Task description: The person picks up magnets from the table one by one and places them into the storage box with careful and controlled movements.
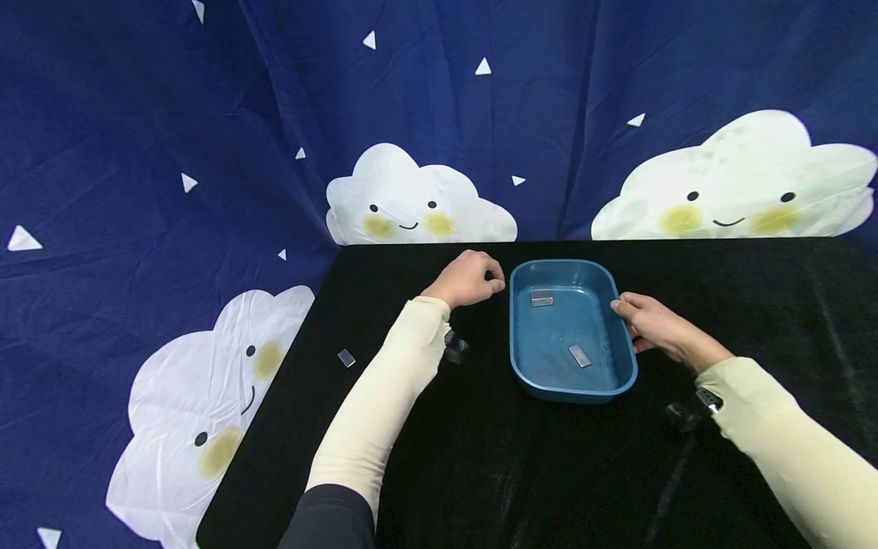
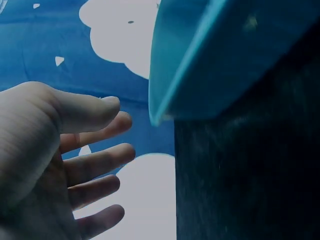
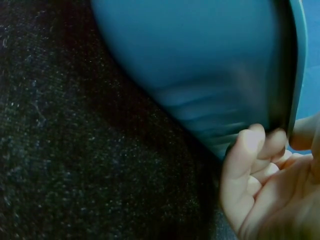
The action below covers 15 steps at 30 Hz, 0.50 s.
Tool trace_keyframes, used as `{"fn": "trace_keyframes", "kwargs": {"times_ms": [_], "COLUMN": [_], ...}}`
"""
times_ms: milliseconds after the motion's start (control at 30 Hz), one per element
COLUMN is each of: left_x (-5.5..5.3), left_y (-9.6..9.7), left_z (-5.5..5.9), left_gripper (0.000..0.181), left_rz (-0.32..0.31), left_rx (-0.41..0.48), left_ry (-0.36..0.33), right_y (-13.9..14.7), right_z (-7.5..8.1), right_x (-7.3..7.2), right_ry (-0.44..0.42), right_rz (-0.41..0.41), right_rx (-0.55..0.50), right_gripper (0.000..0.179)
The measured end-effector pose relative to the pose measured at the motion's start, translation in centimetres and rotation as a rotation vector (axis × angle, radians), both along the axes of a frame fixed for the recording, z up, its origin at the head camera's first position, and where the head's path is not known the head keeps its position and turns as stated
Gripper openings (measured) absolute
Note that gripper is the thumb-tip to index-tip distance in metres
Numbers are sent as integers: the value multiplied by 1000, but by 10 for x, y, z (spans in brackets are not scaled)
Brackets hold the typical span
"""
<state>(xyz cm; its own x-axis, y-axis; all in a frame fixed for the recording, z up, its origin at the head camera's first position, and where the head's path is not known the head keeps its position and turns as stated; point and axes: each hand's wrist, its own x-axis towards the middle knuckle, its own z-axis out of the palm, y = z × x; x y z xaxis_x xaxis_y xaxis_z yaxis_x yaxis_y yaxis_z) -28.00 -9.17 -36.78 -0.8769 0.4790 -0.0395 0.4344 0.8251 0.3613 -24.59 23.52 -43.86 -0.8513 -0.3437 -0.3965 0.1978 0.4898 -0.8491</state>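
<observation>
A blue plastic basin sits on the black tabletop. My right hand grips its right side, thumb over the rim and fingers against the outer wall, as the right wrist view also shows of the hand. Inside lie a small stack of silver metal strips near the back left and one flat silver piece toward the front. To the left of the basin is my left hand, apart from its rim. In the left wrist view that hand has loosely bent fingers and holds nothing.
A small grey rectangular piece lies on the black table, left of the left forearm. Behind and to the left of the table hangs a blue cloth with white clouds and triangles.
</observation>
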Motion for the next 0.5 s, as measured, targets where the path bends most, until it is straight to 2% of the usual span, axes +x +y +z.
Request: {"fn": "trace_keyframes", "kwargs": {"times_ms": [167, 300, 500], "left_x": [-2, -3, -4], "left_y": [-24, -44, -68], "left_z": [-2, -4, -10], "left_gripper": [20, 22, 23], "left_rz": [31, 81, 143], "left_rx": [-70, -107, -125], "left_ry": [-85, -164, -200], "right_y": [0, 0, 1], "right_z": [0, 1, 3], "right_x": [0, 1, 2], "right_ry": [2, 8, 7], "right_rz": [2, 4, 5], "right_rx": [-3, -5, -7], "right_gripper": [35, 35, 33]}}
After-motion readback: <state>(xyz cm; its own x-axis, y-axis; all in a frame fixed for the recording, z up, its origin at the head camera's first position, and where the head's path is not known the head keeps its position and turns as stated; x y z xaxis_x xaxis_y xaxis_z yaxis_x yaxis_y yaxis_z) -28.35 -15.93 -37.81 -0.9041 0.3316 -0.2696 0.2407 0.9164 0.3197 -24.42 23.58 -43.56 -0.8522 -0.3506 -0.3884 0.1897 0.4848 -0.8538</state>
